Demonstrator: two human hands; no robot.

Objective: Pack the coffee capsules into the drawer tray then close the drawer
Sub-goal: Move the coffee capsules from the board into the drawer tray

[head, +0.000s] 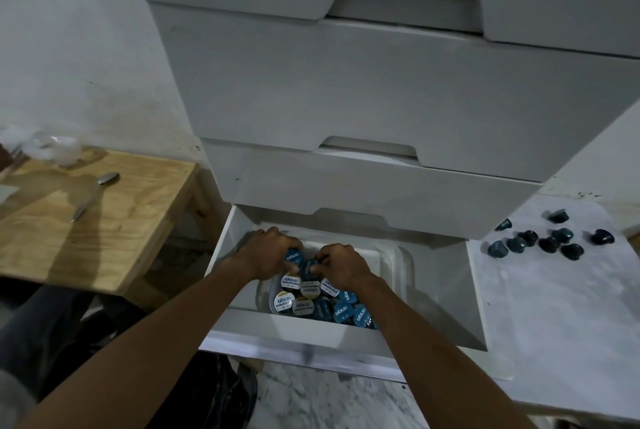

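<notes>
The bottom drawer (311, 328) of a white drawer unit (381, 89) stands pulled out in the lower centre of the frame; the drawers above it are closed. A pale plastic tray (391, 255) sits inside the open drawer, against its left half. The near end of the tray holds a cluster of coffee capsules (311, 304), lids up, some blue and some white with gold print, touching one another. Both hands reach into the tray at its far end. The left hand (273, 253) has its fingers curled around a blue capsule (292, 258). The right hand (341, 264) pinches a dark capsule (307, 267) between fingertips and thumb, just beside the blue one. At the right of the frame, a group of loose capsules (550, 238), dark blue, lies scattered on a marble surface (554, 324) beside the drawer. At the left of the frame, a wooden surface (114, 238) carries a spoon (95, 194) and, at its far edge, crumpled clear plastic (52, 148).
</notes>
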